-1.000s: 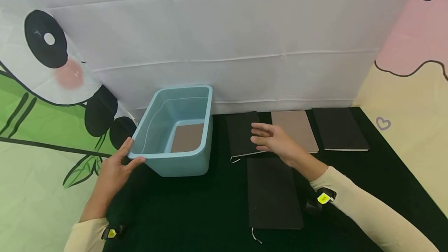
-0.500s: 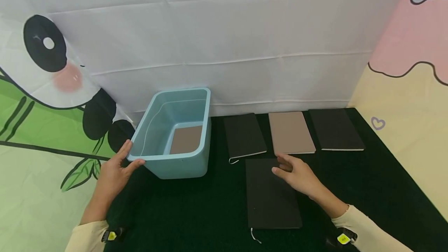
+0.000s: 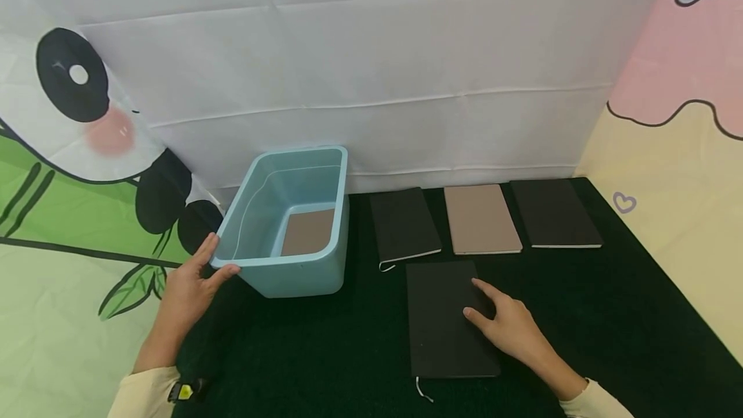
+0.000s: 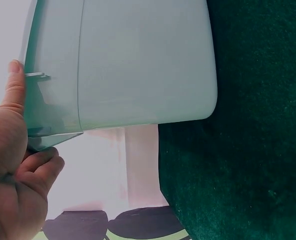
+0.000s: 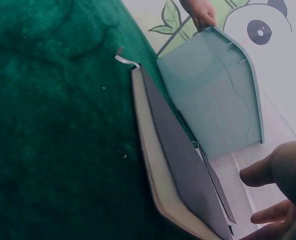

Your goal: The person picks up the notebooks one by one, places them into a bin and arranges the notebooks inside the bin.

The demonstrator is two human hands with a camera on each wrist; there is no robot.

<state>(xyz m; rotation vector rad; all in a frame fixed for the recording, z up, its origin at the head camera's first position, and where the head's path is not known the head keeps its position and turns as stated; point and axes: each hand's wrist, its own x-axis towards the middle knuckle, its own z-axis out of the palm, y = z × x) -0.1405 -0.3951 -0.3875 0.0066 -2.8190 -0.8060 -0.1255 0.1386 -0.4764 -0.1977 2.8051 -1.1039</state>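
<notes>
My left hand (image 3: 188,292) grips the near left corner of a light blue plastic bin (image 3: 296,276). In the left wrist view the thumb (image 4: 15,85) lies along the rim while the other fingers curl beneath the corner. A brown-covered notebook (image 3: 307,232) lies on the bin's floor. My right hand (image 3: 513,331) is over the right side of the nearest black notebook (image 3: 444,324), thumb and fingers spread and holding nothing. That notebook lies flat, a white ribbon hanging from its near edge; the right wrist view shows its thick page block (image 5: 150,155).
Behind the near notebook, a row along the back wall holds a black notebook (image 3: 405,223) with a ribbon, a pinkish-beige one (image 3: 483,219) and another black one (image 3: 555,213). Dark green cloth (image 3: 302,353) covers the table. White fabric (image 3: 371,69) hangs behind, with printed cartoon sheets at both sides.
My right hand has moved from above the back-left black notebook toward me and rightward, down to the nearest black notebook. The left hand stays on the bin's corner.
</notes>
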